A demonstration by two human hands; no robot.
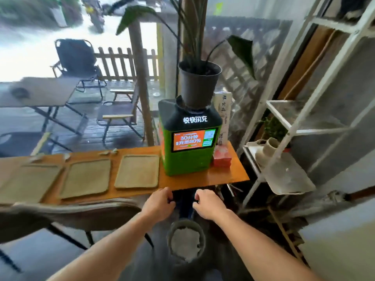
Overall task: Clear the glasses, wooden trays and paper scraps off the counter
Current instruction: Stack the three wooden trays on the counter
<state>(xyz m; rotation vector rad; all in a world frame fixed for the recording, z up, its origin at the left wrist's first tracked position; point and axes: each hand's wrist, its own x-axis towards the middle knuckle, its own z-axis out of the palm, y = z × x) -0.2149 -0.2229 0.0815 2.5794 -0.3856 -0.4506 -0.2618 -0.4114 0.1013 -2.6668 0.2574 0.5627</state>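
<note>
Three flat wooden trays lie in a row on the orange counter (223,176): one next to the green machine (138,171), one in the middle (86,178), one at the left (28,183). Small paper scraps (107,152) (66,157) lie along the counter's far edge. I see no glasses. My left hand (160,203) and my right hand (207,203) are just below the counter's near edge, fingers curled on the two sides of a dark bag (184,207), blurred. Beneath them stands a round bin (169,236) holding crumpled white paper.
A green power-bank machine (188,142) with a black plant pot (199,84) on top stands on the counter's right end, a red tissue box (222,158) beside it. A white metal shelf (284,126) is at the right. A chair back (71,213) is at the near left.
</note>
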